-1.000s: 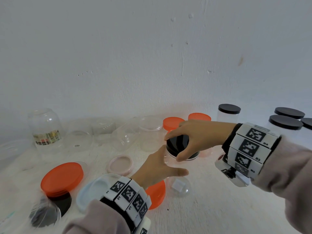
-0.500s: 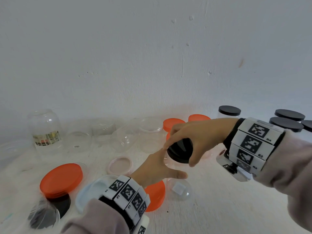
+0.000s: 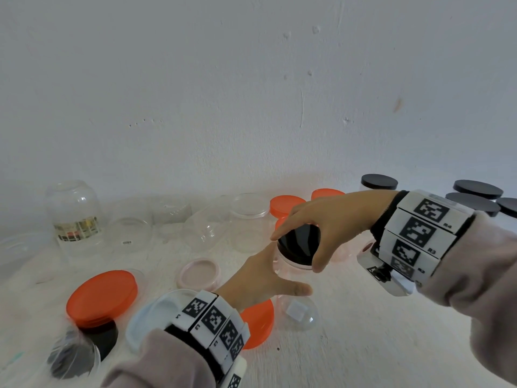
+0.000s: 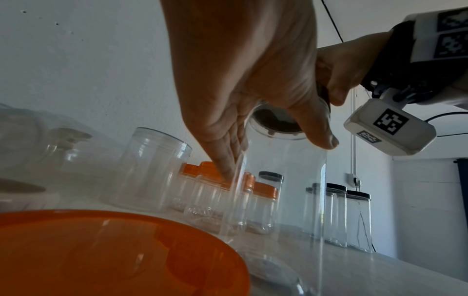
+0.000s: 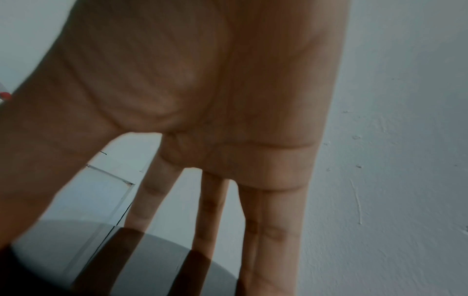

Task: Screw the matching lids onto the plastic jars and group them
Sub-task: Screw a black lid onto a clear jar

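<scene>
A clear plastic jar [image 3: 291, 271] stands upright on the white table, at centre. My left hand [image 3: 263, 275] grips its side, thumb in front and fingers behind; the left wrist view shows the same jar [image 4: 283, 180] held between thumb and fingers [image 4: 228, 160]. A black lid [image 3: 300, 243] sits on the jar's mouth, slightly tilted toward me. My right hand [image 3: 324, 242] reaches in from the right and holds this lid by its rim, thumb near me, fingers on the far edge. In the right wrist view my fingers [image 5: 273, 230] rest on the black lid [image 5: 131, 260].
Capped black-lidded jars [image 3: 472, 200] stand at the back right, orange-lidded jars [image 3: 285, 205] behind the hands. Several open clear jars [image 3: 246, 219] line the back left. Loose orange lids [image 3: 102, 298], a pink lid [image 3: 198, 273], a white lid [image 3: 156, 312] and a small clear jar [image 3: 296, 315] lie near me.
My right hand has turned on the black lid, with the wrist shifting slightly right and the lid's tilt changing. My left hand has kept its hold on the jar.
</scene>
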A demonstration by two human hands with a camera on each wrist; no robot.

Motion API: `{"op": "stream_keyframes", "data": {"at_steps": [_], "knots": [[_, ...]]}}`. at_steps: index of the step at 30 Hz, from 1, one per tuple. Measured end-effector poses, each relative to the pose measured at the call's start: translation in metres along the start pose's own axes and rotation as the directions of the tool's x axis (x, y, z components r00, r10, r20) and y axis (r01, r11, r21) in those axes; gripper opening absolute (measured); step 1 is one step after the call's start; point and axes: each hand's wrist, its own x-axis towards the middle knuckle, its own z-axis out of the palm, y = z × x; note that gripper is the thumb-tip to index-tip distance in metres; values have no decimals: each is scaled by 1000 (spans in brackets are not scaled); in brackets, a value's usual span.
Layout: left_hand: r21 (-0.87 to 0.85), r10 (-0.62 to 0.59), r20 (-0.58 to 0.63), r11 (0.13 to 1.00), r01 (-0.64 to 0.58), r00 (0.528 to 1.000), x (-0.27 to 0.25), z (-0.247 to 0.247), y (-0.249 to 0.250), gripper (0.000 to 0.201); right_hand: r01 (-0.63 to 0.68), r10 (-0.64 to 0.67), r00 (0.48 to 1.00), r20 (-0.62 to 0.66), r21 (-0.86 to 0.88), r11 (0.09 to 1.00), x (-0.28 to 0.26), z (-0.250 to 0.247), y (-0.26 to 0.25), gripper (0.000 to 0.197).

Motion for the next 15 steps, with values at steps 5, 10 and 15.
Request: {"op": "stream_keyframes", "data": {"at_steps": [5, 10, 15], "knots": [[-6, 9, -11, 1000, -9, 1000, 0, 2, -1, 90, -8, 7, 999, -40, -23, 1000, 2, 1, 2, 72], [-15, 2, -13, 1000, -2, 1000, -1, 2, 0, 89, 0, -4, 998, -65, -66, 998, 1, 1, -1, 71], [-23, 6, -27, 1000, -7, 1000, -3, 3, 1, 89, 7, -13, 996, -86, -70, 998, 0, 2, -3, 72]]}}
